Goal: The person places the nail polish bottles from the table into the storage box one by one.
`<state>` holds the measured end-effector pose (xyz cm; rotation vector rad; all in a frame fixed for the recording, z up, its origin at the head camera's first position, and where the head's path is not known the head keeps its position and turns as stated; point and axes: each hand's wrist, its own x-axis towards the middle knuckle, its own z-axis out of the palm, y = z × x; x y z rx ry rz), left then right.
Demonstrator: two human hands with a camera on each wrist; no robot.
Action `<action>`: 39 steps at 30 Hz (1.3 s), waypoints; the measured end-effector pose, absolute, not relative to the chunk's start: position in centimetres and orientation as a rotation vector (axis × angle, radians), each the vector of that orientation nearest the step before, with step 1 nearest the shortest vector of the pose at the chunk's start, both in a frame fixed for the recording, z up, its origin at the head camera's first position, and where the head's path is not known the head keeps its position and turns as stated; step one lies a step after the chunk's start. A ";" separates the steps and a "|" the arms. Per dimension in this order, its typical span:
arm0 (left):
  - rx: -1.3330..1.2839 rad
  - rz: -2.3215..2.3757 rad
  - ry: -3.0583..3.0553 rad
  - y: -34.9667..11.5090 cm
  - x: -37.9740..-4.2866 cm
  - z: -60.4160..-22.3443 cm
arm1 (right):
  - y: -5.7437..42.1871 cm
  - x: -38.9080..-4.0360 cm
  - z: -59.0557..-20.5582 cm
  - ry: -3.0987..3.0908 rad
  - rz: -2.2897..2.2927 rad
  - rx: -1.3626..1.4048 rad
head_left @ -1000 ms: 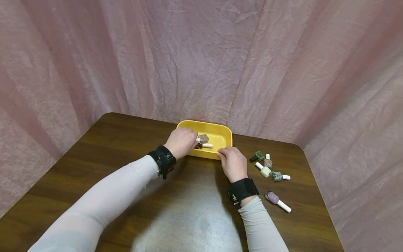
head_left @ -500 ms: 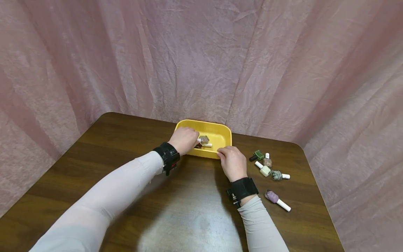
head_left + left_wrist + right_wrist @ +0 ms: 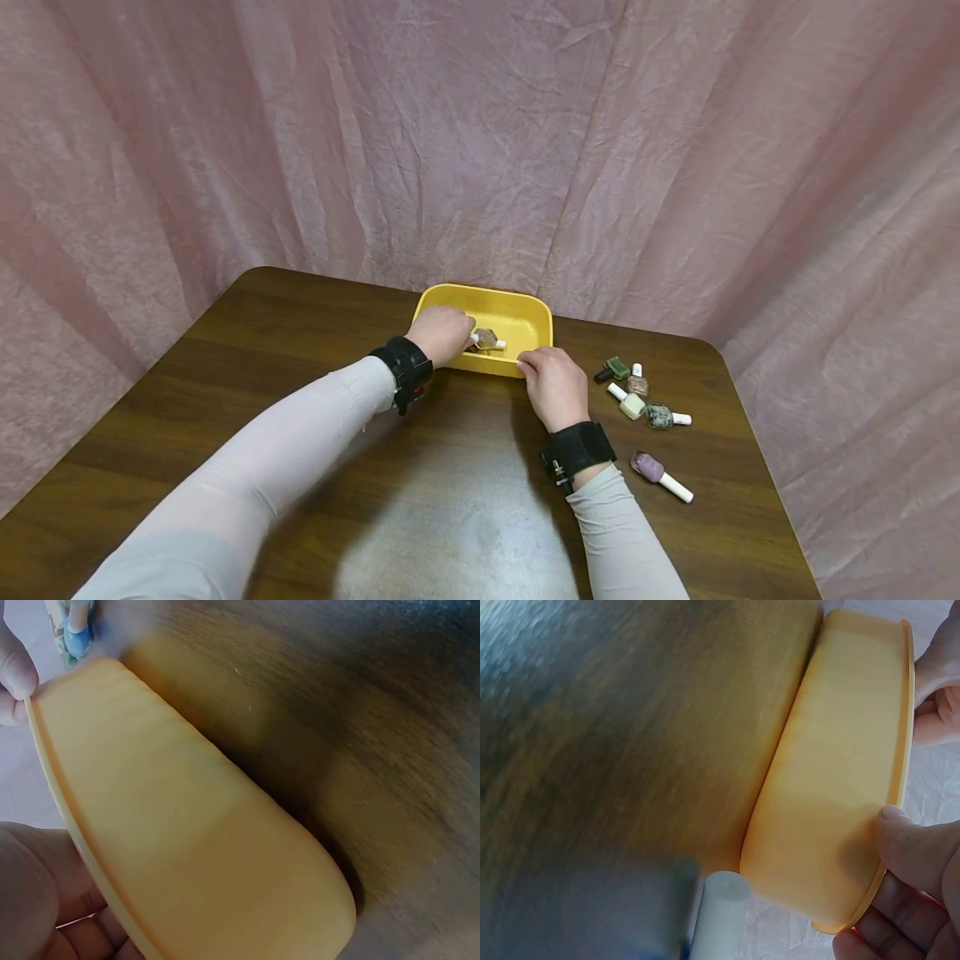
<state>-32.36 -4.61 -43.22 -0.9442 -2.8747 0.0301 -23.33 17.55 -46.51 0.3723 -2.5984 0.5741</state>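
My left hand (image 3: 442, 333) reaches over the near left rim into a yellow tray (image 3: 525, 310). Its fingers pinch the white cap of a clear, glittery nail polish bottle (image 3: 487, 338), low inside. Beneath that bottle shows the white cap (image 3: 500, 344) of another one, mostly hidden by the hand and bottle. With thumb and fingers, my right hand (image 3: 557, 389) grips the tray's near right rim; the right wrist view shows the thumb (image 3: 904, 836) against the outer wall. From the left wrist the tray wall (image 3: 187, 817) covers whatever the left fingers hold.
Right of the tray lie several nail polish bottles: a green one (image 3: 617, 367), a brown glitter one (image 3: 638, 386), a pale one (image 3: 632, 407), a dark speckled one (image 3: 660, 417) and, nearer, a purple one (image 3: 648, 467). Behind the wooden table (image 3: 315, 308) hangs a pink curtain (image 3: 480, 150).
My left hand has shifted slightly right, and the clear glittery bottle has come down lower in the tray, over the other bottle's cap. My right hand stays on the rim.
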 end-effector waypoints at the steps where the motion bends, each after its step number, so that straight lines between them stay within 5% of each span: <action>1: -0.946 0.038 -2.878 -4.6 -32.4 -43.2 | 17.6 -23.3 -46.5 -2.598 0.575 0.373; 39: -0.933 0.027 -3.018 -4.2 -33.3 -43.2 | 17.4 -23.2 -46.6 -2.609 0.592 0.351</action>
